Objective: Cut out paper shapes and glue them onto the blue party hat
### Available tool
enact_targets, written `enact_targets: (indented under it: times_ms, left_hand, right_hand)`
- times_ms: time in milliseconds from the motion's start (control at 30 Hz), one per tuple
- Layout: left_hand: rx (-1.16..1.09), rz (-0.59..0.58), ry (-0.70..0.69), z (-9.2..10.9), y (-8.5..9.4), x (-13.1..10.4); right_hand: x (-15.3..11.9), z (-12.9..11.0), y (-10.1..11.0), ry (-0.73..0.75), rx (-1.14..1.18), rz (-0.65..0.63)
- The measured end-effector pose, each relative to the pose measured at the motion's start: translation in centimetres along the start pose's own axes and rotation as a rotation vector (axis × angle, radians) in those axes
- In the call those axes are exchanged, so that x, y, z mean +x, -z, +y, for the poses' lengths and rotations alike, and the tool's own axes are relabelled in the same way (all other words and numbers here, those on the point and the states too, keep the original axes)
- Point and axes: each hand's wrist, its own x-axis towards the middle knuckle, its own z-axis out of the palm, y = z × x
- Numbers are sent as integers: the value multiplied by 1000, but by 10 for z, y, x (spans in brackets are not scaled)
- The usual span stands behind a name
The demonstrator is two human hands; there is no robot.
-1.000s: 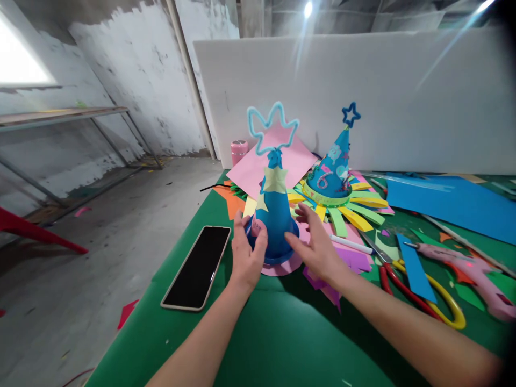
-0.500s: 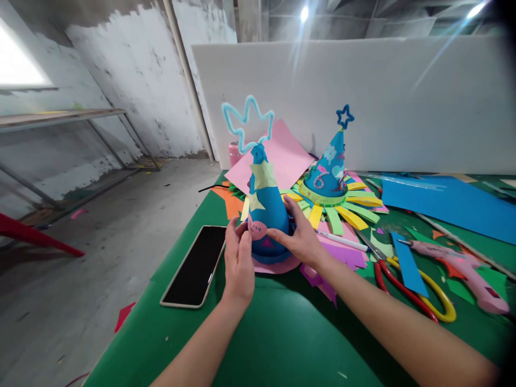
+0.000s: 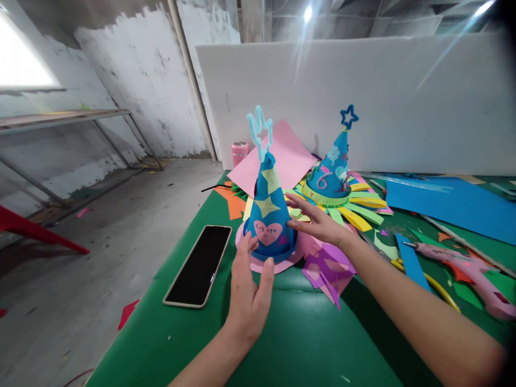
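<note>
A blue paper party hat [image 3: 278,217] stands upright on a pink round brim [image 3: 260,265]. It bears pale yellow stars, a pink heart [image 3: 267,231] with writing, and a light blue pipe-cleaner shape [image 3: 258,129] on its tip. My left hand [image 3: 250,301] is open at the hat's lower left front, fingertips near the brim. At the right side my right hand [image 3: 322,223] is open, fingers stretched toward the cone; whether the fingertips touch it I cannot tell. Behind stands a second blue hat [image 3: 338,145] with a dark blue star and a fringe of yellow and green strips.
A phone [image 3: 197,266] lies left of the hat, near the table edge. Purple paper scraps [image 3: 330,266] lie to the right, then scissors [image 3: 443,293] partly behind my arm, a pink glue gun [image 3: 463,269] and a blue sheet [image 3: 455,207]. A pink sheet [image 3: 278,156] and pink can [image 3: 239,152] are behind.
The hat has turned, so its heart and stars now face me and its topper appears narrower. Both hands have loosened from around the cone, the left drawn nearer to me.
</note>
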Motion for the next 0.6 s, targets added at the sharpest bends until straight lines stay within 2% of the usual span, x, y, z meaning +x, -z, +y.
enact_targets:
  times_ms: [100, 167, 233, 333, 467, 600]
  left_hand:
    - [12, 88, -31, -6, 8, 17]
    - [-27, 135, 11, -14, 12, 34]
    - [-118, 146, 71, -25, 12, 52]
    - [-156, 95, 114, -40, 5, 71]
    - [-204, 21, 137, -46, -4, 73]
    - [-197, 26, 137, -41, -1, 63]
  right_hand:
    - [-15, -3, -6, -41, -31, 66]
    - [-26, -5, -17, -66, -76, 117]
    - [-34, -6, -32, -77, -170, 171]
    - [-40, -4, -52, -90, -311, 236]
    - [-37, 2, -63, -110, -332, 274]
    - [-31, 6, -58, -88, -239, 280]
